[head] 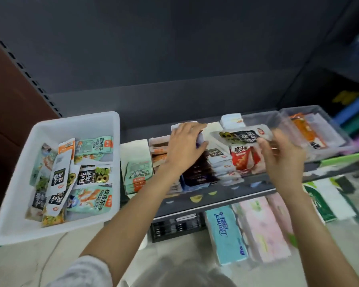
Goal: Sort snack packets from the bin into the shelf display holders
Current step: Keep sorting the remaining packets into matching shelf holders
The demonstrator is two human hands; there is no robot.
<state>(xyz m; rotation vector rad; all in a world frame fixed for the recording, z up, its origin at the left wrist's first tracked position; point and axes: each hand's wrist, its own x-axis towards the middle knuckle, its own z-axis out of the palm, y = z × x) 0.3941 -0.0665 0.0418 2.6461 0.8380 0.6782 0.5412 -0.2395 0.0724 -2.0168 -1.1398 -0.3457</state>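
A white plastic bin [14, 204] at the left holds several loose snack packets [92, 176], teal, white and black ones. On the dark shelf [215, 200] stand white display holders [133, 150] filled with upright packets. My left hand [184, 148] reaches over the middle holders and grips a stack of dark packets [199, 168] from above. My right hand [282, 154] pinches a white and black seaweed packet [241, 134] and holds it flat above the holder with the matching packets [218, 156], beside red packets [241, 159].
Clear plastic trays [282, 117] with orange packets stand on the shelf at the right. Tissue packs [226, 237] in blue, pink and green lie on the lower level below the shelf edge. The shelf's dark back panel rises behind everything.
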